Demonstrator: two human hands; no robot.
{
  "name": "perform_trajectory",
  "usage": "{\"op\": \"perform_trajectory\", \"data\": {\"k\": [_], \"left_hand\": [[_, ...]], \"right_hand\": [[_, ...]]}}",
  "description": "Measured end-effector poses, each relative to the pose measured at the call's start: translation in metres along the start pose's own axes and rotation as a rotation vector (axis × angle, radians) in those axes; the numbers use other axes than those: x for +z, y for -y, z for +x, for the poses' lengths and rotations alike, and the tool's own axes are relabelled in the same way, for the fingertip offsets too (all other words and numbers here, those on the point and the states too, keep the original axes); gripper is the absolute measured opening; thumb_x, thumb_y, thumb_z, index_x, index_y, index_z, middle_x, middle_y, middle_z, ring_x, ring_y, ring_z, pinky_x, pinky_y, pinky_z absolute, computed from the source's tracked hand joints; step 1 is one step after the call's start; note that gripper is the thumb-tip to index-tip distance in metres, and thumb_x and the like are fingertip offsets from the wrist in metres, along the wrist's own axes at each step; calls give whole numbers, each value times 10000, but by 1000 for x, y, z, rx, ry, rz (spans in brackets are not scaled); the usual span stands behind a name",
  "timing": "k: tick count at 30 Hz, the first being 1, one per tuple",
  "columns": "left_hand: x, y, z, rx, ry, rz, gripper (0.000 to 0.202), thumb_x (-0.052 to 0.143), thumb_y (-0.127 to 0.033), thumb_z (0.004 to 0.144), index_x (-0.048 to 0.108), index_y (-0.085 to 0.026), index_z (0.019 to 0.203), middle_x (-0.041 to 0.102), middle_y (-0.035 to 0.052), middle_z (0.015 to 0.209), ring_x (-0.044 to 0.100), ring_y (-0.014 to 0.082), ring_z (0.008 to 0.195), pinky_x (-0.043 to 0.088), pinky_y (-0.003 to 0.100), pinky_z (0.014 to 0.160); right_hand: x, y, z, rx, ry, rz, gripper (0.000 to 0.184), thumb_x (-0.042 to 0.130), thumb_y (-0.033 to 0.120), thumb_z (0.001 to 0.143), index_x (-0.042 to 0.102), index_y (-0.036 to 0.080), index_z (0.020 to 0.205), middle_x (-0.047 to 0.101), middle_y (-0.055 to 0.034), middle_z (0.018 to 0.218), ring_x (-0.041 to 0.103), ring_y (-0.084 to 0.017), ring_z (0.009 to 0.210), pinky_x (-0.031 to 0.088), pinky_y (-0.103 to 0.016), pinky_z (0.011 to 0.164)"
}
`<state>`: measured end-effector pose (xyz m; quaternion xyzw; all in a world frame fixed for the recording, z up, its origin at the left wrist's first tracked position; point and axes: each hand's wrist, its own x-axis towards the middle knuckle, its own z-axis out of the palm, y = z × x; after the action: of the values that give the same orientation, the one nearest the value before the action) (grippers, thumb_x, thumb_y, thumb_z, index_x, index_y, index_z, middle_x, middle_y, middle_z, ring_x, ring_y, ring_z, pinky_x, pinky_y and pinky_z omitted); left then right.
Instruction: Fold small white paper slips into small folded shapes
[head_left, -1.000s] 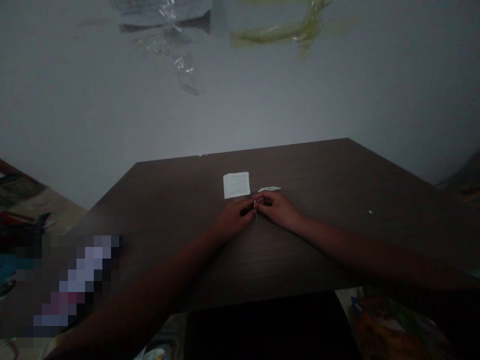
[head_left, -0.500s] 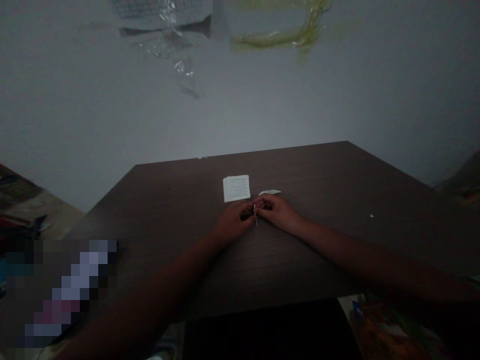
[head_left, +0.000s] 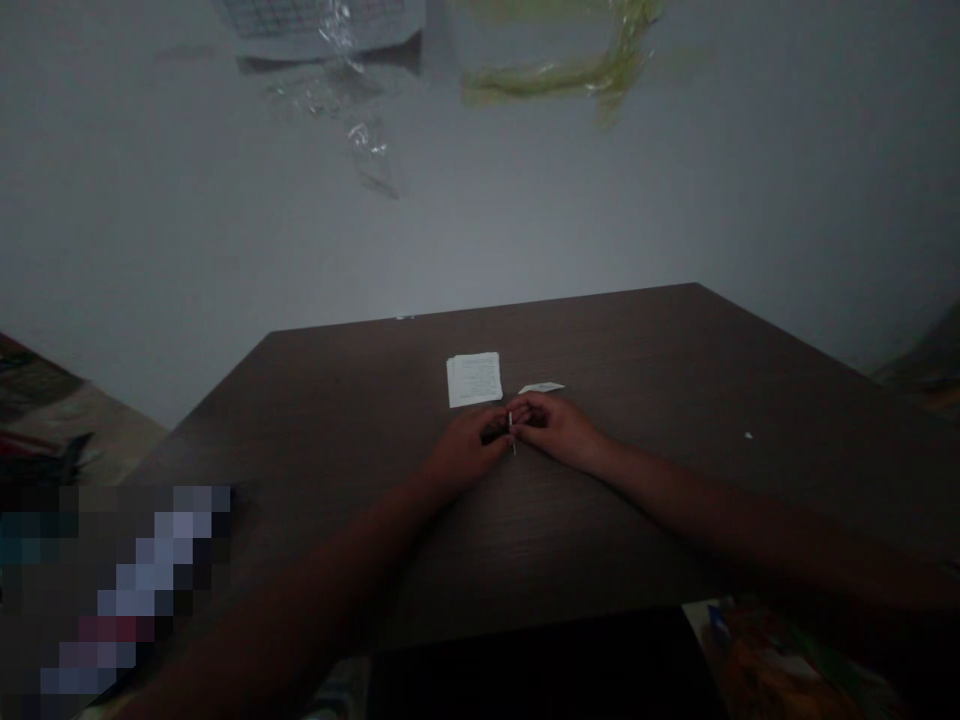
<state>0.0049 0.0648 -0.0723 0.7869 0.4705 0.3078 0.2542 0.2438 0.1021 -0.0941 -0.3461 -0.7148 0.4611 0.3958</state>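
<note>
Where the left hand and right hand meet over the dark wood-grain surface, the grip on both sides is narrow: the fingers close around a thin pale stick that stands nearly upright between them, its lower tip showing below the fingers. A dark item sits at the left hand's fingers, too shadowed to identify. Just ahead lie a square of printed white paper and, nearer the right hand, a narrow white paper strip. A tiny white speck lies well off to the right.
</note>
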Motion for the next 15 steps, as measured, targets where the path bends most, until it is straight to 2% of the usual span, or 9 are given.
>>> {"op": "perform_trajectory", "data": {"k": [6,11,15], "left_hand": [[-2,-4,0,-31,-4,-16,320,862,-242,1019,911,-286,1333,955,68,1399,900,364,1350,710,546,1255],[-2,-5,0,-46,17,-55,262,850,-234,1034,885,-254,1293,962,84,1341,925,321,1257,733,506,1200],[-4,-4,-1,-47,12,-82,237,874,-237,1028,881,-263,1264,961,81,1334,919,317,1256,725,509,1215]], "right_hand": [[0,-1,0,-3,-2,-8,146,908,223,970,857,284,1093,891,-40,1081,874,-267,1056,724,-472,1055],[-1,-4,0,-18,-7,-68,134,913,230,992,864,279,1106,898,-41,1078,876,-261,1045,722,-446,1020],[-2,-1,-2,-29,4,-115,122,893,210,1022,873,274,1124,898,-42,1071,875,-253,1028,713,-420,996]]}}
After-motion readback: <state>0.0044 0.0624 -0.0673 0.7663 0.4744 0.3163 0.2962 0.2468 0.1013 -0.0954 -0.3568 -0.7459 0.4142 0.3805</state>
